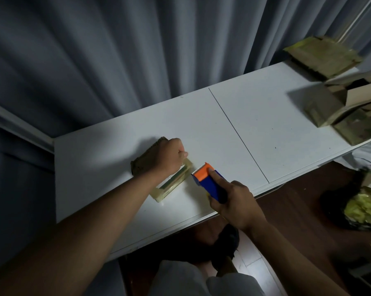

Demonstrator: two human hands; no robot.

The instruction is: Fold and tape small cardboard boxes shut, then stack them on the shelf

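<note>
A small cardboard box [159, 167] lies on the white counter [255, 124], towards its left end and near the front edge, with yellowish tape showing along its near side. The left hand [171, 155] sits on top of the box as a fist, its fingers curled down over the far right corner of the box, gripping it and pinning it against the counter; the forearm crosses over the middle of the box and hides much of its top. Just beside the box, to its right, the right hand [236, 201] holds a blue and orange tape dispenser [208, 180] by its blue body, fingers wrapped round the handle and the forefinger stretched forward along the top so that its tip rests on the orange head. The toothed edge of the dispenser points at the box and stands close to its taped side, but whether it touches cannot be told. At the right end of the counter more cardboard boxes [323, 54] are gathered, 1 closed and set at the back corner, others [338, 105] nearer the front, at least 1 with its flaps open. A grey curtain [116, 60] hangs behind the counter. Below the front edge lies a dark wooden floor [297, 210], with a crumpled yellowish heap [364, 210] at the right.
</note>
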